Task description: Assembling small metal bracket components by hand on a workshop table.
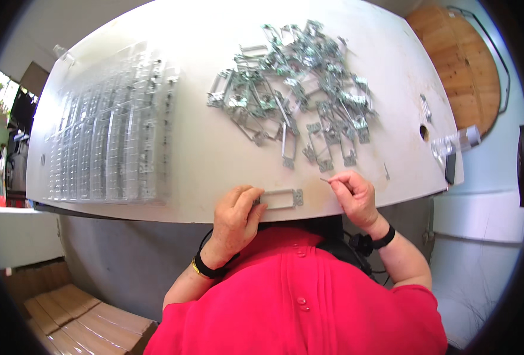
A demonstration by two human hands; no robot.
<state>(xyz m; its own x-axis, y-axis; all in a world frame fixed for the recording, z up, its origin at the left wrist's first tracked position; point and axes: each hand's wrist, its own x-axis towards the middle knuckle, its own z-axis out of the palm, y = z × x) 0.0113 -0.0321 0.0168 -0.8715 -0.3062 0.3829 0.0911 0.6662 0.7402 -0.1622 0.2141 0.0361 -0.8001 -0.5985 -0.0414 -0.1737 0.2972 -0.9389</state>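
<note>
My left hand [236,214] is closed around one end of a rectangular metal frame [281,192], which lies low over the table's near edge. Small plates with holes show at the frame's free end. A little to the right, my right hand [354,198] pinches a short thin grey piece [324,180] between thumb and fingertips. Its exact kind is too small to make out. The piece and the frame are apart. Beyond both hands, a heap of similar metal frames [297,80] lies tangled on the white table [197,165].
Stacked clear plastic trays [102,136] cover the table's left side. At the right edge are a clear bottle [451,144] lying on its side, a loose metal part [426,107] and a hole [424,133]. A thin metal strip [386,171] lies near my right hand. Cardboard boxes [90,319] stand lower left.
</note>
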